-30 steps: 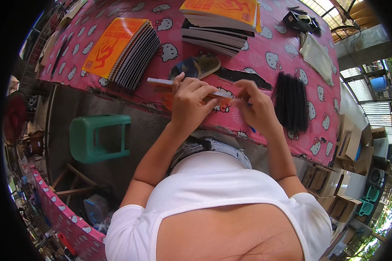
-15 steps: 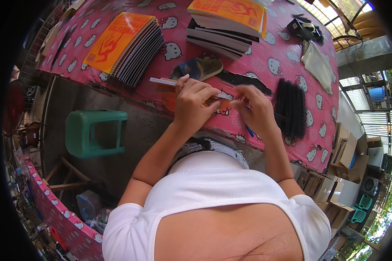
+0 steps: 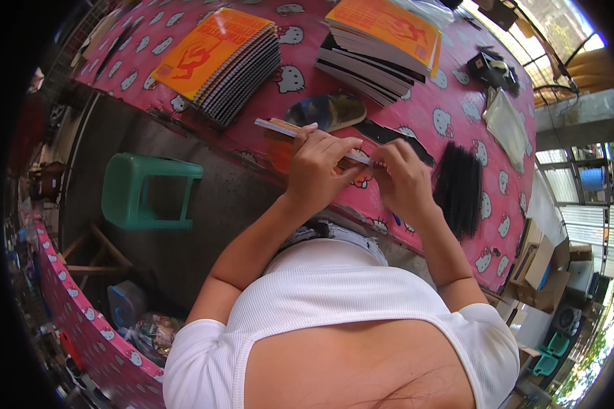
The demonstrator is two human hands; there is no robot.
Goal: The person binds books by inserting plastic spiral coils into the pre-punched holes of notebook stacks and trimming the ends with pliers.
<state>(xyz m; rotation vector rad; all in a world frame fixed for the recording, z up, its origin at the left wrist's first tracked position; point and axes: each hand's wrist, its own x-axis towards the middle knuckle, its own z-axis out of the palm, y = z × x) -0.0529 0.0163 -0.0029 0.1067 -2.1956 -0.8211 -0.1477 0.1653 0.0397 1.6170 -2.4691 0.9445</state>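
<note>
My left hand is closed round an orange-covered booklet, held on edge with its white page edges facing up. The booklet is over the near edge of the pink table. My right hand is at the booklet's right end, thumb and fingers pinched together and slightly blurred. Whether a thin coil is between those fingers I cannot make out. Right of that hand lies a bundle of black spiral binding coils. A small blue object shows partly beneath my right hand.
Spiral-bound orange booklets are stacked at the far left, with another booklet stack beside them. Behind my hands lie a dark oval pad and a black strip. A tape dispenser and a green stool stand farther off.
The view has shifted a little, so the table things appear farther right. My right fingers have drawn closer together at the booklet's end; my left hand keeps its hold.
</note>
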